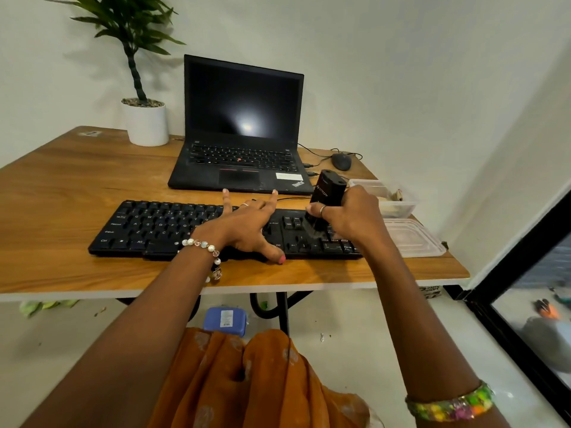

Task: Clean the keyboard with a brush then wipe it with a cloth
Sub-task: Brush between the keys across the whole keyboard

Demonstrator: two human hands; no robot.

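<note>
A black keyboard [148, 228] lies across the front of the wooden desk [61, 186]. My left hand [250, 225] rests flat on its middle with the fingers spread, pressing it down. My right hand [349, 216] is closed around a black brush [327, 188] with a blocky handle. Its bristles touch the keys at the keyboard's right end and look blurred. No cloth is in sight.
An open black laptop [241, 128] stands behind the keyboard, with a mouse [341, 161] and cables to its right. Two clear plastic containers [411, 239] sit at the desk's right end. A potted plant [145, 122] stands at the back left. A glass door is on the right.
</note>
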